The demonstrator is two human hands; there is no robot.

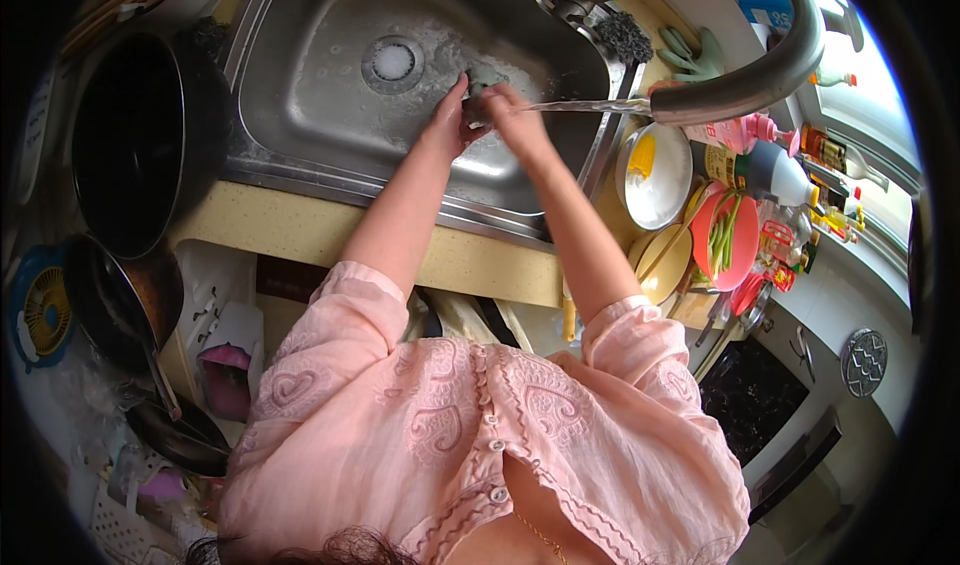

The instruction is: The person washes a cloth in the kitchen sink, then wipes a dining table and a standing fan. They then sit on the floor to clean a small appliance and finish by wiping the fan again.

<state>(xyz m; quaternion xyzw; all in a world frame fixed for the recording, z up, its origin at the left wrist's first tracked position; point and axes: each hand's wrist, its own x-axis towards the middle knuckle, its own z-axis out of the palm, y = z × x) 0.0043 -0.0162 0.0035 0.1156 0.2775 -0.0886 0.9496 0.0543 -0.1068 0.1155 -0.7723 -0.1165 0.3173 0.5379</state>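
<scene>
Both my hands are together over the steel sink (330, 155), under a stream of water (590, 106) from the curved faucet (740, 97). My left hand (452, 123) is closed round a small, wet, grey-green thing (486, 75), with a darker part between the hands. Its kind is hard to make out. From the right, my right hand (510, 117) presses against the same thing, its fingers partly hidden and slightly smeared. The water runs over my right hand. Behind and left of the hands lies the sink drain (392, 63), with a pale strainer in it.
Right of the sink stand a white bowl (660, 187) with a yellow piece in it and a pink-red basin (715, 240) with green stalks. A dark scouring pad (625, 37) sits behind the faucet base. A large black pot (128, 145) is at the left.
</scene>
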